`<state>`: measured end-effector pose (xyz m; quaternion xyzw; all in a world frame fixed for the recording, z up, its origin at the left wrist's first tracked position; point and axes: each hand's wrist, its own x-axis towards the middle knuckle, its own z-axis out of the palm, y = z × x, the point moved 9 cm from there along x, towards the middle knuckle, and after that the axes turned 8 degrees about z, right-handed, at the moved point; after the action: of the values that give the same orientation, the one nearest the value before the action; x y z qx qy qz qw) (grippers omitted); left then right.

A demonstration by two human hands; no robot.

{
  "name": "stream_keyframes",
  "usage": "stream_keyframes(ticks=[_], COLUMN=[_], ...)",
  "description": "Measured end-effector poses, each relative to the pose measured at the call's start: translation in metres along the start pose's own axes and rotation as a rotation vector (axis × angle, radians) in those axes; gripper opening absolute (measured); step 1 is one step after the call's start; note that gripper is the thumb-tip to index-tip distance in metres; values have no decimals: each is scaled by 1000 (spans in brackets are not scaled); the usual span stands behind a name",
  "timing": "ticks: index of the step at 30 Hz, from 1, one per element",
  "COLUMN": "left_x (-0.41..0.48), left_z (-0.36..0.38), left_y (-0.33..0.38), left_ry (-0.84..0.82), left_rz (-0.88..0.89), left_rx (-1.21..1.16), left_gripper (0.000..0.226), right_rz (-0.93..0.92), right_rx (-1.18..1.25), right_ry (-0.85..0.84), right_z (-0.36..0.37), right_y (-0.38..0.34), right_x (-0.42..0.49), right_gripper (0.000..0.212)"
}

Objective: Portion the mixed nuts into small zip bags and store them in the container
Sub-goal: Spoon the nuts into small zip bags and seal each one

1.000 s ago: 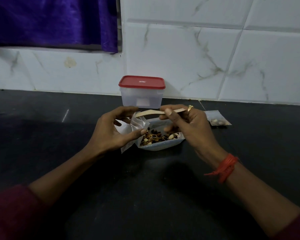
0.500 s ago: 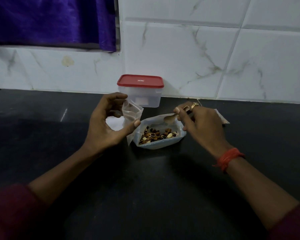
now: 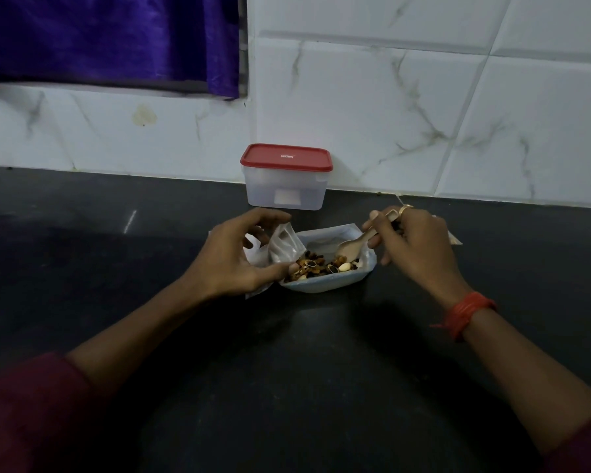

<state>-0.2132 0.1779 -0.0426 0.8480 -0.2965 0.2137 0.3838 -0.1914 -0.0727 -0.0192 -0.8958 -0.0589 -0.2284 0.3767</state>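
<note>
Fig.: 1 black counter (image 3: pixel 287 370). 1 red-lidded container (image 3: pixel 285 186) at rear, against wall. 2 hands: L hand (image 3: pixel 232 254) pinches 1 small zip bag (image 3: pixel 284 247), just beside 1 open pouch (image 3: pixel 325 285) w/ mixed nuts (image 3: pixel 316 266). R hand (image 3: pixel 417 247) grips 1 wooden spoon (image 3: pixel 350 249), bowl inside pouch, at nuts.

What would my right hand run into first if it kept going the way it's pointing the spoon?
Most likely the nuts in the open pouch. The right hand angles the spoon down and left, with its bowl right by them. Depth is hard to judge in this view.
</note>
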Motion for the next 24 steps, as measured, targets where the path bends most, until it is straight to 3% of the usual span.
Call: stream_keyframes(ticks=[8, 16, 24], left_x=[1, 0, 0], left_z=[3, 5, 6], left_y=[-19, -16, -15], left_ry=[-68, -60, -51], left_rz=[-172, -154, -156], left_rx=[-55, -62, -100], left_gripper=[85, 69, 64], right_rz=[326, 551, 599], right_rx=[289, 519, 598], right_ry=[-184, -297, -342], right_z=[21, 42, 46], right_y=[22, 27, 18], right_x=[-5, -19, -28], right_gripper=[29, 27, 25])
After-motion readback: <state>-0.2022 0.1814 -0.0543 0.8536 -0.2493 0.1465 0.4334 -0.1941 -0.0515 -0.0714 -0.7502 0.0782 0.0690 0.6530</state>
